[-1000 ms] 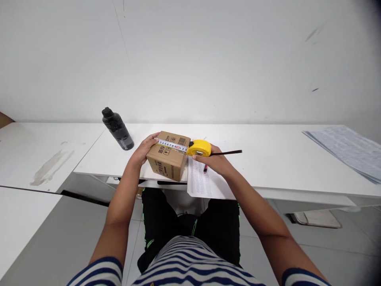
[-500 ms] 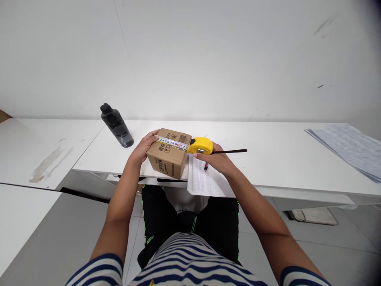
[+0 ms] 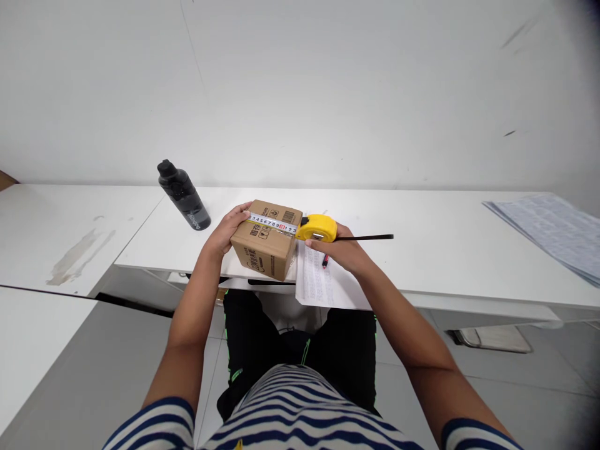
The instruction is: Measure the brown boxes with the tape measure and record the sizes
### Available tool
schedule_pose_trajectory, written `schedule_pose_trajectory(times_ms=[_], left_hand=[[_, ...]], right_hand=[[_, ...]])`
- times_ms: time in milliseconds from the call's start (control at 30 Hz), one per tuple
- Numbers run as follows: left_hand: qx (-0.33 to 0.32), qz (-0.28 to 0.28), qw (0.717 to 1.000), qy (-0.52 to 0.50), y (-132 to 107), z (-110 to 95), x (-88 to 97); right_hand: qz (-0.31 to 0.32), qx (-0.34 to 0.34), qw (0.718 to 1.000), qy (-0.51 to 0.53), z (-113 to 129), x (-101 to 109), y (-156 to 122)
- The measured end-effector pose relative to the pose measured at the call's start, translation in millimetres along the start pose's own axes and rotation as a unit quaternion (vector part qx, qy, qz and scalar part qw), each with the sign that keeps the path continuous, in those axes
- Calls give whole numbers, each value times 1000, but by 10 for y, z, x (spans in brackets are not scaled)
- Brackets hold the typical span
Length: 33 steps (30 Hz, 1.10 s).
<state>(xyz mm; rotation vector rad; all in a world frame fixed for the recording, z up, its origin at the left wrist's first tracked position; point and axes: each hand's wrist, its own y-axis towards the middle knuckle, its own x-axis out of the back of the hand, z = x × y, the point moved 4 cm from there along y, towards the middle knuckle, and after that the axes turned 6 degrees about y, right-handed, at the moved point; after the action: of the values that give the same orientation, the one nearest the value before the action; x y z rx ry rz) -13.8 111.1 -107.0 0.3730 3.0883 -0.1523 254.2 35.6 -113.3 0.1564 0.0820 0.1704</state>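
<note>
A brown cardboard box [image 3: 262, 253] with dark print stands near the front edge of the white table. My left hand [image 3: 229, 228] grips its left side, the thumb pressing the end of a measuring blade onto the top edge. That white blade lies across the top of the box, its numbers facing up. It runs out of a yellow tape measure [image 3: 321, 227] at the box's right edge. My right hand [image 3: 345, 249] is closed around the tape measure's case, with a black strap sticking out to the right. Most of the right fingers are hidden behind the case.
Left of the box stands a dark water bottle [image 3: 184, 195]. Written sheets of paper [image 3: 312, 284] and a red-and-black pen [image 3: 325, 260] lie under my right hand, the sheets overhanging the table's front edge [image 3: 450, 295]. More papers [image 3: 546, 234] are at the far right.
Almost nothing differs. The view has shifted very slightly, while both hands, the box and the stretched tape keep their places.
</note>
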Motion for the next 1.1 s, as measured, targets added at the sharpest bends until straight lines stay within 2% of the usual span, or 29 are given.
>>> schedule_pose_trajectory(times_ms=[267, 400, 500, 633, 767, 867, 933, 1033, 1100], left_hand=[[-9, -14, 1000, 16, 2, -14, 17], [-35, -87, 991, 91, -14, -67, 92], [-46, -116, 981, 150, -29, -114, 117], [-54, -121, 967, 220, -17, -206, 113], [-46, -94, 967, 233, -20, -346, 155], [-38, -87, 972, 214, -146, -445, 237], [-44, -81, 973, 213, -316, -480, 264], [-60, -71, 960, 263, -683, -489, 216], [-67, -93, 943, 311, -971, -491, 144]], right_hand=[[-6, 0, 1000, 2, 17, -8, -21], [-19, -3, 1000, -10, 9, 0, -35], [-30, -8, 999, -17, -3, 6, -42], [-39, -5, 999, -19, -19, 30, -57], [-61, 21, 998, -24, 13, 146, -2], [-103, 53, 993, 35, 57, 352, 200], [-113, 67, 987, 97, 66, 503, 429], [-84, 61, 980, 171, 34, 642, 851], [-41, 46, 977, 203, -9, 644, 1125]])
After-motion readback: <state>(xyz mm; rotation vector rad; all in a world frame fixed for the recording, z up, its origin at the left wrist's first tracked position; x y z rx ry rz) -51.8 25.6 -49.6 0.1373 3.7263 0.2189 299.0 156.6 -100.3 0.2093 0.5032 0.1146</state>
